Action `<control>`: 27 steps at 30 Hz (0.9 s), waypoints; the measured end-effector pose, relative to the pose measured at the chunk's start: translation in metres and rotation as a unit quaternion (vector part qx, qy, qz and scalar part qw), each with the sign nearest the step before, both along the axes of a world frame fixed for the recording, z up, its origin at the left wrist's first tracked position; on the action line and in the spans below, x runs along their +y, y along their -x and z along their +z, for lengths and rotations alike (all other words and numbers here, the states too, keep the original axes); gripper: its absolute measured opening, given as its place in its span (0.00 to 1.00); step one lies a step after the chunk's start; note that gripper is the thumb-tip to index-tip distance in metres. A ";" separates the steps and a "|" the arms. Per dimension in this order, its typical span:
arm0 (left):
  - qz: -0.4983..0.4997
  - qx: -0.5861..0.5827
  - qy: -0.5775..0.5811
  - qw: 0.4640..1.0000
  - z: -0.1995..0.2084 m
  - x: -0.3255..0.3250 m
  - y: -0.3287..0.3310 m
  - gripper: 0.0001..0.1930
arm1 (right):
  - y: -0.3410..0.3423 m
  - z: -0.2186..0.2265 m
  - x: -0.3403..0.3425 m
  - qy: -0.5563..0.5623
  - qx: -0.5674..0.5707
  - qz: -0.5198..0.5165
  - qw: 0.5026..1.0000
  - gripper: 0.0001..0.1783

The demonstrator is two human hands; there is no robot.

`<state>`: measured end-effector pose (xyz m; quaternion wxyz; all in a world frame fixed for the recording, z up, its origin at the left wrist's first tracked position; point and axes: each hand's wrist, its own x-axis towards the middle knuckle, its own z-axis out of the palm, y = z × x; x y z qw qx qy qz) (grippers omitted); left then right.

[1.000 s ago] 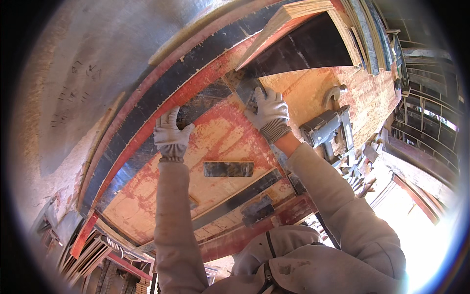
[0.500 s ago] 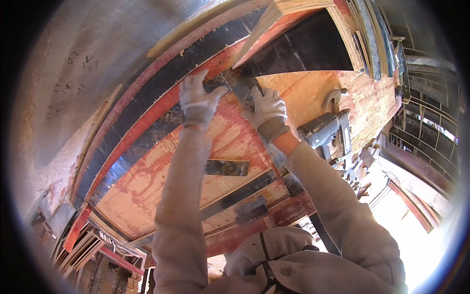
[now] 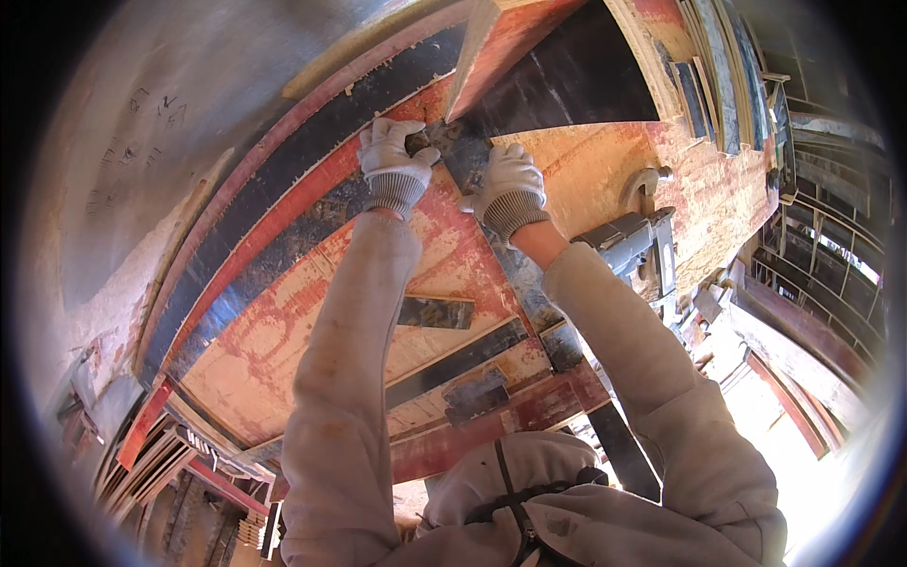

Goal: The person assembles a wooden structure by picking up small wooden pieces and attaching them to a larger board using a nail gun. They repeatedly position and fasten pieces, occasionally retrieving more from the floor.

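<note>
My left hand (image 3: pixel 390 163), in a pale glove with a grey knit cuff, is bent beside the red-edged curved strip (image 3: pixel 312 198). A small dark patch shows between its thumb and fingers; I cannot make out what it is. Just to the right, my right hand (image 3: pixel 511 184), gloved alike, has its fingers curled down by a long dark strip (image 3: pixel 470 161); what lies under them is hidden. Both hands are over a red-stained wooden panel (image 3: pixel 255 378). Close beyond them stands an upright red-faced board (image 3: pixel 491 47), next to a black panel (image 3: pixel 576 76).
Right of my right forearm lie a grey power tool like a nail gun (image 3: pixel 616 243) and a curved metal hammer-like head (image 3: pixel 646 182). A short dark offcut (image 3: pixel 436 313) rests on the panel. Stacked boards (image 3: pixel 718 76) stand at the far right. A large grey sheet (image 3: pixel 189 104) lies left.
My left hand has shifted slightly right and up, its spread fingers now bent in. My right hand has moved a little left and up. The whole view has shifted slightly.
</note>
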<state>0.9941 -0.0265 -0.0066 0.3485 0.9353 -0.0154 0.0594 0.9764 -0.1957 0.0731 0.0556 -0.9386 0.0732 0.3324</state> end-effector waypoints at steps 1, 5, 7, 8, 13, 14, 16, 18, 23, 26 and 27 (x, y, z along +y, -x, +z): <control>-0.009 0.012 0.018 1.000 0.000 -0.001 0.001 0.23 | 0.000 0.000 -0.001 -0.005 0.017 0.000 1.000 0.48; -0.007 0.026 0.049 0.998 0.001 -0.003 0.011 0.23 | 0.007 -0.001 -0.006 -0.021 0.040 0.011 0.999 0.49; -0.013 0.020 0.025 0.999 0.001 -0.004 0.016 0.23 | 0.011 -0.002 -0.010 -0.031 0.038 0.010 0.999 0.49; -0.021 0.007 0.023 1.000 0.000 -0.004 0.017 0.23 | 0.013 -0.004 -0.011 -0.034 0.039 0.009 0.999 0.49; -0.033 0.016 0.027 0.999 -0.002 -0.002 0.024 0.22 | 0.023 -0.007 -0.013 -0.056 0.031 0.032 0.997 0.49; -0.028 0.026 0.035 0.999 -0.001 -0.002 0.025 0.22 | 0.024 -0.008 -0.013 -0.054 0.032 0.031 0.998 0.49; -0.024 0.026 0.032 0.999 -0.001 -0.002 0.027 0.23 | 0.024 -0.008 -0.013 -0.043 0.044 0.036 0.997 0.49; -0.025 0.038 0.024 0.999 0.000 -0.003 0.028 0.24 | 0.023 -0.009 -0.013 -0.040 0.053 0.036 0.997 0.50; -0.031 0.041 -0.035 0.998 0.002 -0.003 0.029 0.30 | 0.019 -0.006 -0.013 -0.041 0.049 0.048 0.997 0.52; -0.017 0.036 0.019 0.999 0.002 -0.005 0.030 0.33 | 0.019 -0.003 -0.012 -0.031 0.042 0.015 0.999 0.45; -0.012 0.027 0.011 1.000 0.001 -0.006 0.030 0.33 | 0.019 -0.002 -0.011 -0.021 0.035 0.021 0.999 0.45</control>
